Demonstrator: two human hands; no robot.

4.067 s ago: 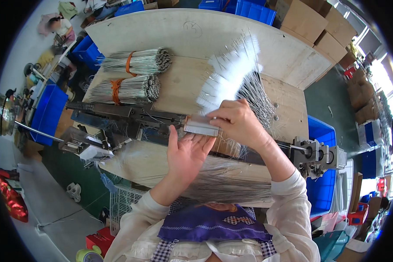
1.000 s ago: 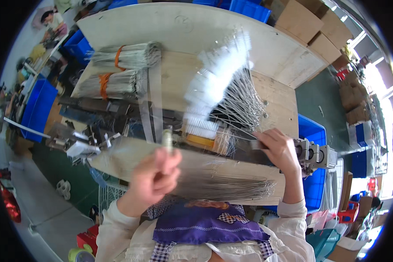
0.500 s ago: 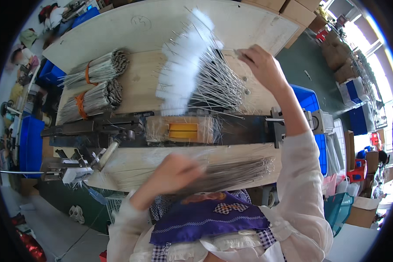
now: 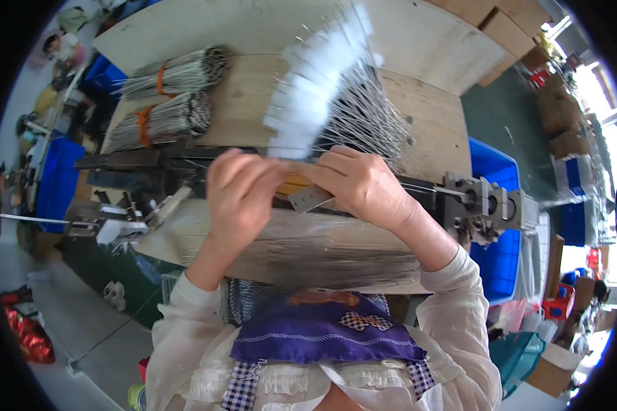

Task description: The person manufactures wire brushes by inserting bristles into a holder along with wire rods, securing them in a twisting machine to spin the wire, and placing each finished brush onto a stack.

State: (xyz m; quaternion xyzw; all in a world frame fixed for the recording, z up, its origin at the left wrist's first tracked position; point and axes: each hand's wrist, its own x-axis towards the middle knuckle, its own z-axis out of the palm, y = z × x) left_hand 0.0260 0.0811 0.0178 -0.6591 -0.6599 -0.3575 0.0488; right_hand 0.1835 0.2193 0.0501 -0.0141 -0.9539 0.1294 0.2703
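My left hand (image 4: 243,188), blurred, has its fingers curled together over the machine bed; whatever they pinch is hidden. Close beside it, my right hand (image 4: 367,185) is closed, with a small metal plate (image 4: 310,198) with holes sticking out under its fingers. Between and below the hands shows a yellow block (image 4: 293,183) in the bench machine. Just beyond lies a fan of white-bristled brushes (image 4: 308,96) with twisted wire stems (image 4: 367,116). On the near ledge, closest to me, is a spread of thin wires (image 4: 336,257).
Two wire bundles (image 4: 178,120) tied with orange bands lie at the back left. A metal clamp mechanism (image 4: 483,202) ends the machine at right, beside a blue bin (image 4: 493,260). A metal lever assembly (image 4: 116,226) juts out at left. A pale board (image 4: 253,27) stands behind.
My right hand has come from beside the brushes down to the yellow block. My left hand has risen from the near wires to meet it. The view has shifted slightly.
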